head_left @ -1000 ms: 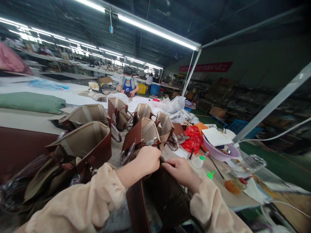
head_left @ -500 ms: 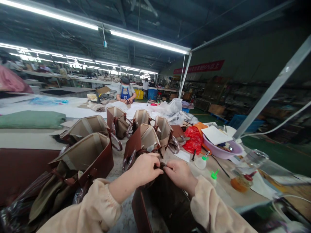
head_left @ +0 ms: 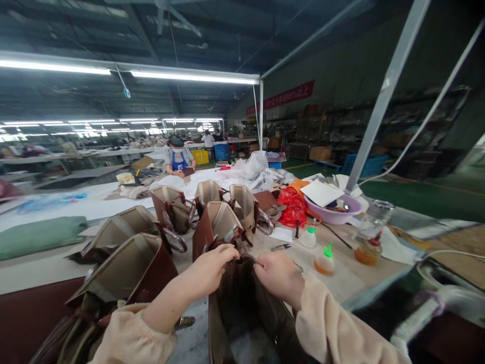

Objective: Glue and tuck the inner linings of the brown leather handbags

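Observation:
In front of me stands a handbag (head_left: 242,308) with a dark olive lining, its mouth facing up. My left hand (head_left: 212,268) is closed on the bag's far rim at the left, fingers bent over the edge. On the right part of that rim, my right hand (head_left: 278,275) grips the edge with thumb and curled fingers. The lining between both hands is spread apart. Close to my left forearm is a brown handbag (head_left: 125,268) with a beige inside. Just beyond my left hand is another brown handbag (head_left: 215,225).
Several more open bags stand behind, including one bag (head_left: 168,202). At right are glue bottles (head_left: 325,260), a glass jar (head_left: 369,247), a purple basin (head_left: 335,215) and a red plastic bag (head_left: 291,207). A co-worker (head_left: 180,159) sits across the table. A metal post (head_left: 386,96) rises at right.
My hands have moved apart along the rim, and the bag's mouth now shows wider between them. The camera view has turned to the right.

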Demonstrator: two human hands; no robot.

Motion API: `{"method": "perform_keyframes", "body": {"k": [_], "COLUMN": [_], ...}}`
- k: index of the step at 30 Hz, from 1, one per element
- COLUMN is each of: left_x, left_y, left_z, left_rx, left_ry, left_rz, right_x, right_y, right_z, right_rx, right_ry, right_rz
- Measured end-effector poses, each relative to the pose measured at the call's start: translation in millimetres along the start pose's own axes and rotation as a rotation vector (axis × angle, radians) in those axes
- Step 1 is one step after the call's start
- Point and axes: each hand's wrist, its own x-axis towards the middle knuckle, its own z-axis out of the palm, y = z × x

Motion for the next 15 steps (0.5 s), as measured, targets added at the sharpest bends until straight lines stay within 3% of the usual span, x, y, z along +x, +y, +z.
{"method": "perform_keyframes", "body": {"k": [6, 15], "left_x": [20, 43], "left_y": [15, 7], "left_z": [16.4, 29.2], "left_rx": [0.152, 0.200], "left_ry": [0.066, 0.174], "left_rz": [-0.071, -0.275], "right_x": [2, 6], "right_y": [3, 14], "right_z": [3, 8], "right_rx": [0.035, 0.076], "right_ry": [0.011, 0.029], "right_rz": [0.006, -0.038]}}
